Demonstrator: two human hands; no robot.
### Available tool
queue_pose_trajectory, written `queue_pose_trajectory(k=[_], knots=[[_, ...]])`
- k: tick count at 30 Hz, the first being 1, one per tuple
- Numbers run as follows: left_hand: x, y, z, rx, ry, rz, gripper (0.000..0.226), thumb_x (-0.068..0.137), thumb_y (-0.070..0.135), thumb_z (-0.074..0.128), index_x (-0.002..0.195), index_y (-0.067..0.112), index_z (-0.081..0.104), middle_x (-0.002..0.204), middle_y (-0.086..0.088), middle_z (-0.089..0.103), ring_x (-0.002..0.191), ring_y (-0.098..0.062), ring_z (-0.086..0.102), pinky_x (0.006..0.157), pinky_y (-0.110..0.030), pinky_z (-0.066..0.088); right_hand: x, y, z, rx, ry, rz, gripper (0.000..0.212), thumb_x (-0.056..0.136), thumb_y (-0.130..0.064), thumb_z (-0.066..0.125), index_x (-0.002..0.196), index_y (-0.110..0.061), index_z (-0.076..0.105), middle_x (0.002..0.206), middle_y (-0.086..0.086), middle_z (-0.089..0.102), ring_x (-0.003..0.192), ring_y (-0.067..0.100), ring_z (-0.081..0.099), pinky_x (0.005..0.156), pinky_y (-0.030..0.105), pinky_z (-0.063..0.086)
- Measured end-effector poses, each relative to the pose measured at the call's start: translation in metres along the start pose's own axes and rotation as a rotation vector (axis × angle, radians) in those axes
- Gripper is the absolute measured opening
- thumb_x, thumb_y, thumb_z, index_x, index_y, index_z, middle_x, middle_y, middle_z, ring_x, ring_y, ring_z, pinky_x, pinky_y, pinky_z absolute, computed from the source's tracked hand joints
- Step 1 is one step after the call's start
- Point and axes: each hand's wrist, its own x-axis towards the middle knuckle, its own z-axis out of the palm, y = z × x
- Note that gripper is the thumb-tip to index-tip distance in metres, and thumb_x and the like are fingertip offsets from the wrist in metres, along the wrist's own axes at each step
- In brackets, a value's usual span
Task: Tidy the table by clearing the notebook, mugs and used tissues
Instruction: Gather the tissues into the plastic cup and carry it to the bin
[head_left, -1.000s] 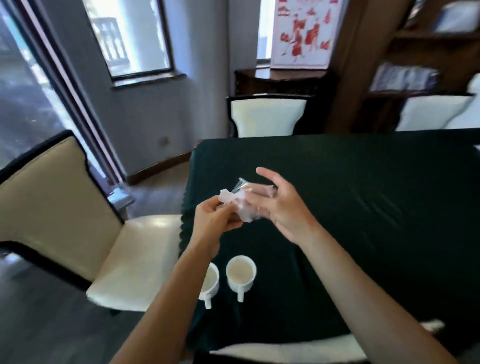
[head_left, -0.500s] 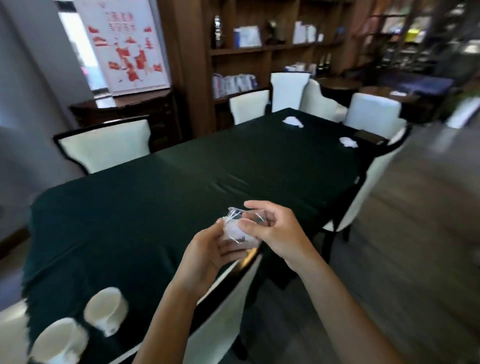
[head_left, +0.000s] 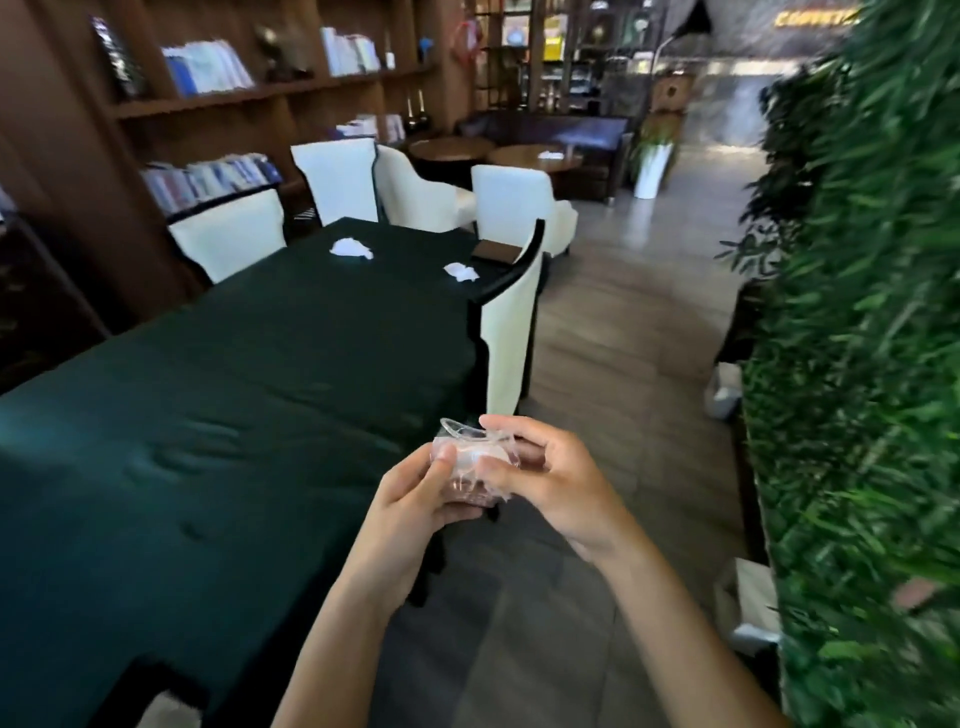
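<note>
Both hands meet beside the table's (head_left: 218, 395) edge: the left hand (head_left: 410, 499) and right hand (head_left: 545, 478) are curled around a clear wrapper (head_left: 470, 460) holding what looks like a tissue. Two crumpled tissues (head_left: 352, 248) and a notebook (head_left: 496, 252) lie at the far end.

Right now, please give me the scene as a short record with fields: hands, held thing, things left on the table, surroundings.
left hand: closed on the plastic bundle
right hand: closed on the same bundle
held thing: crumpled clear plastic with white tissue inside
table: dark green cloth
left on table: far tissue, near tissue, brown notebook at the far corner
mugs: not in view
surroundings: white chairs, bookshelf, green plant wall
</note>
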Motion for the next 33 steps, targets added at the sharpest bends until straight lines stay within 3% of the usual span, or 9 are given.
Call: queue_pose_trajectory(k=[5,9,14,18,20,23,33], knots=[[0.066,-0.011,0.037,-0.014,-0.002,0.014,0.037,0.112,0.026,0.047,0.111,0.012,0.082,0.109,-0.020,0.081,0.100,-0.029,0.075,0.093,-0.044,0.061,0.034,0.014,-0.053,0.053,0.164,0.013,0.042,0.082,-0.014,0.082,0.122,-0.024,0.073,0.095,0.005,0.084,0.088,0.012,0.077,0.081,0.022,0.058],[0.131,-0.016,0.051,-0.042,-0.063,0.018,0.030,0.107,0.028,0.060,0.112,0.008,0.081,0.109,-0.020,0.082,0.104,-0.035,0.078,0.093,-0.036,0.063,0.076,0.022,-0.090,0.049,0.243,0.036,0.042,0.088,-0.006,0.080,0.122,-0.029,0.071,0.096,0.006,0.084,0.091,0.011,0.079,0.081,0.019,0.058],[0.226,-0.011,0.060,-0.085,-0.106,-0.023,0.035,0.094,0.036,0.072,0.104,0.004,0.083,0.103,-0.022,0.083,0.098,-0.030,0.081,0.085,-0.032,0.065,0.154,0.024,-0.132,0.021,0.285,0.049,0.038,0.086,-0.004,0.082,0.112,-0.031,0.073,0.092,0.003,0.084,0.087,0.011,0.078,0.076,0.020,0.058],[0.310,-0.004,0.061,-0.054,-0.093,-0.034,0.028,0.092,0.034,0.076,0.089,0.007,0.083,0.089,-0.016,0.083,0.089,-0.030,0.081,0.088,-0.039,0.067,0.226,0.020,-0.158,-0.003,0.311,0.044,0.041,0.082,-0.010,0.086,0.117,-0.028,0.075,0.097,0.004,0.083,0.093,0.014,0.079,0.083,0.028,0.062],[0.352,0.001,0.062,-0.039,-0.119,-0.033,0.029,0.094,0.034,0.075,0.092,0.006,0.084,0.093,-0.018,0.084,0.089,-0.031,0.082,0.083,-0.035,0.066,0.261,0.017,-0.171,-0.001,0.321,0.043,0.042,0.083,-0.011,0.085,0.121,-0.025,0.074,0.102,0.005,0.083,0.096,0.016,0.079,0.082,0.028,0.062],[0.407,0.006,0.066,-0.066,-0.164,-0.023,0.030,0.092,0.036,0.075,0.091,0.007,0.086,0.089,-0.013,0.084,0.079,-0.020,0.080,0.076,-0.027,0.063,0.302,0.015,-0.191,0.091,0.343,0.036,0.044,0.083,-0.011,0.085,0.124,-0.020,0.072,0.102,0.008,0.083,0.094,0.020,0.080,0.076,0.024,0.061],[0.552,-0.016,0.118,-0.180,-0.172,-0.067,0.032,0.086,0.037,0.080,0.090,0.006,0.085,0.090,-0.015,0.083,0.078,-0.021,0.079,0.076,-0.031,0.064,0.409,0.023,-0.278,0.305,0.407,0.060,0.047,0.075,-0.028,0.090,0.119,-0.021,0.074,0.107,0.011,0.083,0.096,0.020,0.079,0.074,0.027,0.061]])
